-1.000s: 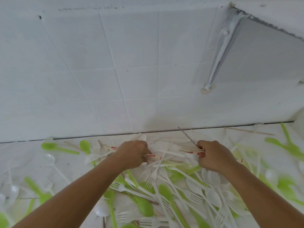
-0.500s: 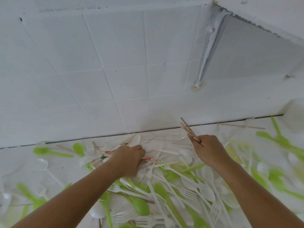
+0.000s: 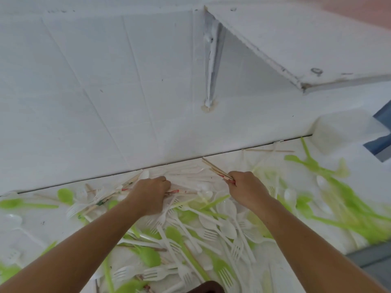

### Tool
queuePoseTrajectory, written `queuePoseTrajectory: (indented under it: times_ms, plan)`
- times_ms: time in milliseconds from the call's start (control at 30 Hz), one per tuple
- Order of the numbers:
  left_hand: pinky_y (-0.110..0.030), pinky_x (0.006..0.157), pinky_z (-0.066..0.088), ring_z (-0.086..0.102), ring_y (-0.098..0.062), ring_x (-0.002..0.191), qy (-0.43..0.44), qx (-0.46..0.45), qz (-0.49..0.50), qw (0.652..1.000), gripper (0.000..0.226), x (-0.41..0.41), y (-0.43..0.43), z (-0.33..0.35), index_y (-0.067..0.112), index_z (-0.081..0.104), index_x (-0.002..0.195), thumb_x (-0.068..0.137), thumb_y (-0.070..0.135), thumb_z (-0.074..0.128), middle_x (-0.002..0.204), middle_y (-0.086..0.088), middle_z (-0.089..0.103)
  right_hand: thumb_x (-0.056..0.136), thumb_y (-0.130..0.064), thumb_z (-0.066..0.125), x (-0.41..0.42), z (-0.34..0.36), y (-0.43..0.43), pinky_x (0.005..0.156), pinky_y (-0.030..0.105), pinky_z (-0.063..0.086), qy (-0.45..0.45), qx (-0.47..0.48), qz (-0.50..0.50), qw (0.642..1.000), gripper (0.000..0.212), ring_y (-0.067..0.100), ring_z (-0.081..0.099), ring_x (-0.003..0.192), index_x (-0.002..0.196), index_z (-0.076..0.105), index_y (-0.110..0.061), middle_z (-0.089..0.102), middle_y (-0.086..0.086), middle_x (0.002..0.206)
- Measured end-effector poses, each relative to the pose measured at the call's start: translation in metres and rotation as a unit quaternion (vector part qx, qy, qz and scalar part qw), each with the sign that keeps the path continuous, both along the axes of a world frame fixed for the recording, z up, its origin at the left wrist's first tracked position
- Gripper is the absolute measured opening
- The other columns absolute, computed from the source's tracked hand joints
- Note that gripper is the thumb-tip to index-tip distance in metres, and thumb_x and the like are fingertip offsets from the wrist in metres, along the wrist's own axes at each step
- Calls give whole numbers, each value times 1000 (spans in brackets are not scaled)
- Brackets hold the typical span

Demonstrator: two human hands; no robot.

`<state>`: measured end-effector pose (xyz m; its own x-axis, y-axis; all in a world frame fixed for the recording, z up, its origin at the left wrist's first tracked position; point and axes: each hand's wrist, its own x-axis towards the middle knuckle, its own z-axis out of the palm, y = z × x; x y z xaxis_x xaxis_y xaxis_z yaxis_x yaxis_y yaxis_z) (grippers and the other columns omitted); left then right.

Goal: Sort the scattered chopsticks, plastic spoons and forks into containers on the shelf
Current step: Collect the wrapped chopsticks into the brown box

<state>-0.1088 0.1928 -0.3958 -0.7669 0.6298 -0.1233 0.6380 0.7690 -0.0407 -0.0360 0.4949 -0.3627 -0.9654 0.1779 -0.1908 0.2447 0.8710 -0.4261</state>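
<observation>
The white surface at the bottom of the frame carries scattered white forks and green spoons. The shelf juts out at upper right, with no container in view. The right hand, the nearer to the shelf, pinches a chopstick bundle slanting toward upper left. The left hand curls round loose chopsticks lying crosswise.

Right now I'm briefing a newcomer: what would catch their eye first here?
A white and green cutlery heap covers the counter at centre. The right hand grips a chopstick bundle angled up-left toward the wall, while the left hand grips red-printed chopsticks in the heap.
</observation>
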Motion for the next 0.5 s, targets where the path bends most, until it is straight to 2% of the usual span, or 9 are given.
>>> queuePoseTrajectory:
  times_ms: [67, 167, 300, 400, 500]
  plan:
    - [-34, 69, 43, 68, -27, 99, -28, -33, 5, 999, 28, -1, 8, 6, 25, 56, 115, 90, 37, 49, 114, 6, 57, 102, -33, 50, 3, -3, -2, 61, 35, 50, -10, 3, 4, 1000, 26, 27, 60, 69, 81, 58, -22, 59, 2, 75]
    - [-37, 76, 47, 66, -28, 101, -40, -54, -5, 998, 27, -4, 11, 13, 25, 55, 116, 93, 37, 49, 115, 6, 57, 102, -33, 48, 6, -5, -5, 60, 34, 49, -17, -1, 12, 1000, 29, 26, 60, 68, 75, 51, -24, 57, 1, 73]
    - [-37, 71, 48, 66, -27, 96, -45, -63, -10, 997, 25, 2, 12, 17, 28, 54, 116, 91, 28, 52, 110, 7, 59, 103, -34, 47, 12, -3, -7, 58, 32, 45, -13, 6, 13, 1000, 26, 24, 58, 67, 81, 57, -23, 56, -1, 72]
    - [-36, 73, 49, 65, -25, 99, -44, -42, 14, 998, 24, 6, 11, 18, 28, 61, 112, 90, 25, 52, 108, 6, 60, 103, -34, 47, 16, -1, -5, 53, 29, 40, -16, 11, 13, 1000, 26, 20, 58, 63, 83, 60, -23, 57, -3, 72]
    - [-32, 70, 42, 64, -24, 103, -48, -48, 43, 997, 20, 7, 14, 22, 25, 65, 106, 90, 25, 53, 109, 5, 59, 103, -34, 48, 20, 1, -3, 52, 30, 43, -6, 3, 4, 1000, 27, 18, 59, 60, 81, 58, -22, 59, -3, 72]
